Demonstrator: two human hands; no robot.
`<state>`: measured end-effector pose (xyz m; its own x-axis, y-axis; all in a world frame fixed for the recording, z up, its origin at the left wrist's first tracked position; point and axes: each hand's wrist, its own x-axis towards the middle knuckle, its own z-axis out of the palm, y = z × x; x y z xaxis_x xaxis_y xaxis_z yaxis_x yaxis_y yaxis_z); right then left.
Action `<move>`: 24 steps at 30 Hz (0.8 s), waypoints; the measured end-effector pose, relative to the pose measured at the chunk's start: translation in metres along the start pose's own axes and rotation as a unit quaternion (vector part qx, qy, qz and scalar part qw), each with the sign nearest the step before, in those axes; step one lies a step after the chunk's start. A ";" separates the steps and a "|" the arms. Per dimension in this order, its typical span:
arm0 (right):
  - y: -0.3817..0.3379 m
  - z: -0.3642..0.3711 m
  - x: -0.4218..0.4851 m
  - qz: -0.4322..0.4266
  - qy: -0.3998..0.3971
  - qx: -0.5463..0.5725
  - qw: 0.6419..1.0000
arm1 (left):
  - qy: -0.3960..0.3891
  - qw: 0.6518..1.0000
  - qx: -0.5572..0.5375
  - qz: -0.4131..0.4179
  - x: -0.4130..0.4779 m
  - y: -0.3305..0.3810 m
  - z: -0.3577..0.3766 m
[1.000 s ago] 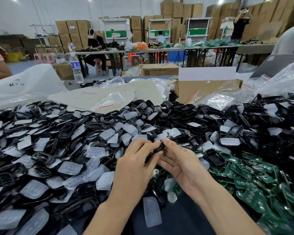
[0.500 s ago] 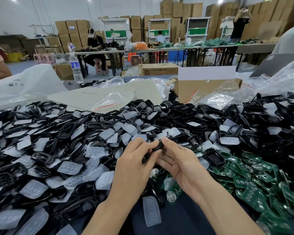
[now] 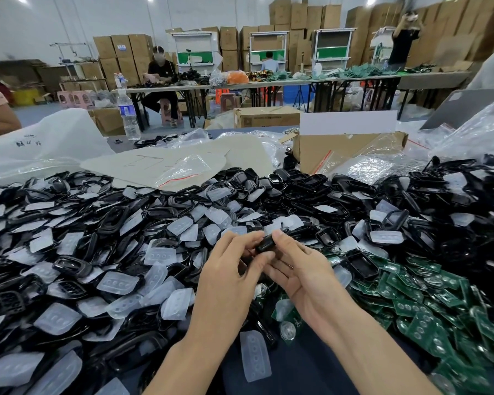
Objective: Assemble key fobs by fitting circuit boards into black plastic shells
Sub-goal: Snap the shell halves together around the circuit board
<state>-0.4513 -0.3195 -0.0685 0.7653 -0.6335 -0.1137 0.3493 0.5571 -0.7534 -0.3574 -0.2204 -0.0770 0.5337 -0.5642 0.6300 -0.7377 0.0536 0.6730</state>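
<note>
Head view: left hand (image 3: 226, 269) and right hand (image 3: 300, 269) (fingers curled) together pinch one small black plastic shell (image 3: 265, 243) above the heaped parts.

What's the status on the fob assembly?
Left hand and right hand pinch one black shell. Fit hidden. Parts pile around, nothing blocking.

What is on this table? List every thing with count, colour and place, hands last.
black plastic shells: many, black, heaped from left to right
button pads: many, translucent white, scattered over the shells at left and centre
circuit boards: many, green, piled at near right
cardboard box: one, brown, behind the shells, right of centre
water bottle: one, clear with blue label, far left
held shell: one, black, between both hands' fingertips
left hand: pinches the held shell
right hand: holds the held shell's other side
</note>
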 end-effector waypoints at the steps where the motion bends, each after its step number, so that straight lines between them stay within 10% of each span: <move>1: 0.001 0.000 0.000 0.000 0.001 -0.001 1.000 | 0.001 1.000 0.002 -0.001 0.000 -0.001 0.000; 15: 0.000 0.006 -0.003 -0.032 0.003 0.008 0.999 | 0.024 0.999 -0.001 0.044 0.004 0.001 -0.004; 24: -0.003 0.006 -0.010 -0.188 -0.042 -0.227 0.955 | 0.023 0.998 -0.053 -0.037 0.005 0.003 -0.008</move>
<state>-0.4572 -0.3113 -0.0618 0.6798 -0.6865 0.2579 0.3520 -0.0031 -0.9360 -0.3533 -0.2166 -0.0688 0.6059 -0.5313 0.5921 -0.6486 0.1011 0.7544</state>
